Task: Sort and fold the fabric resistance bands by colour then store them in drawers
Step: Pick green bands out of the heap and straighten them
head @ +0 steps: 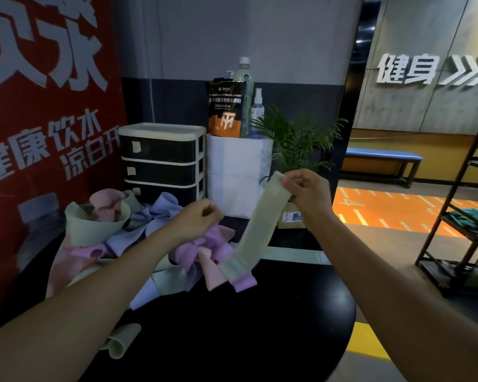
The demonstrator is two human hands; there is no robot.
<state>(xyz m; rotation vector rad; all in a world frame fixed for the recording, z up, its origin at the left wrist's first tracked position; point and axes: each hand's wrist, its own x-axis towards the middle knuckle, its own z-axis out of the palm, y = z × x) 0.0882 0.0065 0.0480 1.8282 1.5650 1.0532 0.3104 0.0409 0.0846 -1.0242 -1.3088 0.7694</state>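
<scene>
A pile of bands (138, 238) is lying on the table (260, 326), on its left side. The drawer box (163, 161) is standing behind the pile, at the far edge. A paper roll pack (238, 172) is sitting right of the drawers, with a bag (225, 108) and bottles (244, 89) on top. A plant (295, 139) is standing right of that. One band (122, 343) is lying alone near the left edge.

Both forearms bare, no sleeves or jewellery.
</scene>
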